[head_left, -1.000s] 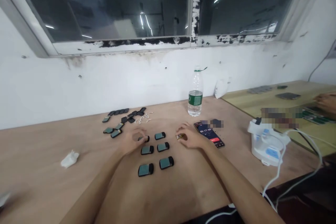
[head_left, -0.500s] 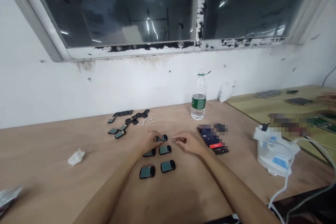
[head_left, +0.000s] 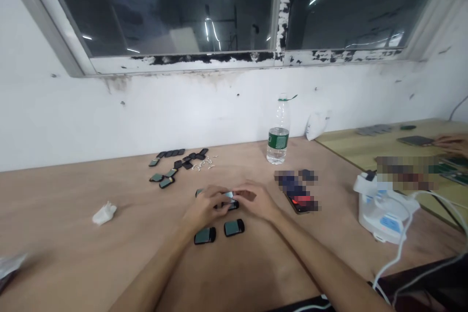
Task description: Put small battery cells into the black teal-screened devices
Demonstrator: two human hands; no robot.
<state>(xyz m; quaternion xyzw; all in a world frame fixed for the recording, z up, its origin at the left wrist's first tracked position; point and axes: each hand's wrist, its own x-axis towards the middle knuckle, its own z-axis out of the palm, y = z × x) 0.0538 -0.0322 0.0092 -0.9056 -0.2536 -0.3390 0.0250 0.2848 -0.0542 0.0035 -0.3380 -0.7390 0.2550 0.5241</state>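
Note:
My left hand [head_left: 204, 206] and my right hand [head_left: 256, 200] meet over the middle of the wooden table [head_left: 73, 253]. Between their fingertips they pinch one small black device with a grey-green face [head_left: 229, 195]. Two more such devices [head_left: 204, 236] [head_left: 234, 227] lie side by side just in front of my hands, and others are partly hidden under my fingers. One more peeks out behind my left hand [head_left: 198, 192].
A scatter of small black parts and white clips [head_left: 179, 161] lies farther back. A water bottle [head_left: 278, 132], a phone [head_left: 300, 200], a white device with cables [head_left: 382, 207] and a crumpled tissue [head_left: 104, 213] are around. Another person's hand [head_left: 453, 144] rests at far right.
My hands came together from apart. The left one lifted a device from the back of the rows, and the right one, which held a tiny part, joined it on that device.

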